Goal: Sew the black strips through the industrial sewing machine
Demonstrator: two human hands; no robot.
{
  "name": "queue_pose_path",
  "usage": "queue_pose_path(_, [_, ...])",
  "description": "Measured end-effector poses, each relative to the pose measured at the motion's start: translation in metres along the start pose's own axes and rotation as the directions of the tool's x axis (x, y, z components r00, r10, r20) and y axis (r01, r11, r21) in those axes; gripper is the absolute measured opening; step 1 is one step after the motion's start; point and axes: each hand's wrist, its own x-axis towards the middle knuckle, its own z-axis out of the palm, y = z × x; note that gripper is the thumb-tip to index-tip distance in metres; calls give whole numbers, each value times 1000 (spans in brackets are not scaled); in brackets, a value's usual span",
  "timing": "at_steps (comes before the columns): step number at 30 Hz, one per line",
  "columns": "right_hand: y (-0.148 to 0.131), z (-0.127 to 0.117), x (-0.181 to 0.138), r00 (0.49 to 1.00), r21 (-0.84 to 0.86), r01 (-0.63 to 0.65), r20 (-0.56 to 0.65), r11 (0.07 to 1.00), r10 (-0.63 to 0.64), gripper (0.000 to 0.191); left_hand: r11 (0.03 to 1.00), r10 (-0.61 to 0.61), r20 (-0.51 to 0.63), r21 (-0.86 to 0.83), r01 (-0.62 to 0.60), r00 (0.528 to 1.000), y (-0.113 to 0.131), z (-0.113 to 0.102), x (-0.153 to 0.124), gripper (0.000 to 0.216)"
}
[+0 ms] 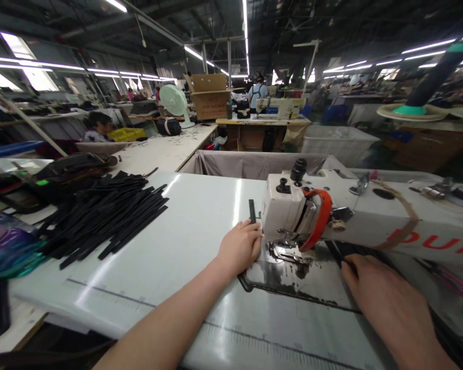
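A white sewing machine point(283, 210) with an orange guard stands over a metal needle plate point(289, 254) worn dark in patches. My left hand point(241, 247) is left of the machine head, fingers closed on a short black strip point(252, 209) whose end sticks out beyond them. Right of the needle area, my right hand point(386, 300) is closed with thumb and fingertips on a black strap point(335, 253) that runs under the machine arm. The strap's far part is hidden by the arm. A heap of black strips point(111, 216) lies on the left of the white table point(193, 241).
Purple and teal shiny material point(13, 246) lies at the left edge. Behind the table hangs a grey cloth bin point(235, 163). Farther back are a green fan point(173, 100), a cardboard box point(210, 97), another sewing machine point(281, 107) and people. Thread cones stand at the upper right.
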Motion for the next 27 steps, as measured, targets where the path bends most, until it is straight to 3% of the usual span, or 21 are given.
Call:
queue_pose_path(2, [-4, -1, 3, 999, 78, 24, -41, 997, -21, 13, 975, -184, -38, 116, 188, 982, -15, -16, -3, 26])
queue_pose_path(5, [-23, -3, 6, 966, 317, 258, -95, 913, -240, 15, 866, -415, -166, 227, 445, 894, -31, -42, -13, 29])
queue_pose_path(7, [-42, -4, 5, 905, 408, 425, -174, 808, -389, 18, 871, -476, -124, 76, 486, 871, -24, -50, -19, 34])
queue_pose_path(8, [-51, -5, 3, 879, 403, 477, -221, 781, -423, 20, 872, -485, -7, -86, 482, 875, -15, -49, -22, 38])
queue_pose_path(9, [-60, -6, 1, 858, 382, 513, -267, 769, -439, 22, 821, -460, 174, -290, 492, 871, -4, -45, -23, 44])
queue_pose_path(11, [-74, -8, -2, 845, 362, 527, -318, 769, -430, 24, 558, -186, 540, -630, 540, 821, 21, -30, -25, 41])
queue_pose_path(12, [-78, -9, -4, 854, 381, 513, -321, 769, -410, 24, 433, -74, 591, -706, 560, 803, 32, -22, -25, 35])
queue_pose_path(14, [-84, -12, -4, 888, 491, 459, -280, 740, -365, 21, 261, -7, 620, -756, 600, 785, 44, -10, -22, 21])
queue_pose_path(16, [-84, -13, -3, 910, 622, 406, -210, 669, -357, 20, 177, -70, 639, -748, 640, 766, 43, -7, -18, 11])
queue_pose_path(18, [-82, -11, -2, 885, 671, 438, -206, 598, -417, 28, 134, -137, 655, -731, 669, 743, 33, -11, -15, 12])
queue_pose_path(21, [-79, -3, -4, 780, 576, 613, -334, 541, -529, 37, 134, -184, 651, -725, 675, 736, 20, -15, -13, 14])
queue_pose_path(23, [-79, 1, -8, 718, 478, 693, -390, 540, -577, 40, 200, -195, 657, -701, 685, 728, 19, -12, -14, 14])
queue_pose_path(25, [-80, 2, -12, 691, 390, 723, -409, 570, -596, 41, 376, -279, 561, -683, 626, 780, 22, -8, -18, 9])
queue_pose_path(27, [-83, 0, -13, 689, 333, 723, -408, 606, -599, 43, 661, -367, 297, -584, 472, 882, 26, -5, -21, 12])
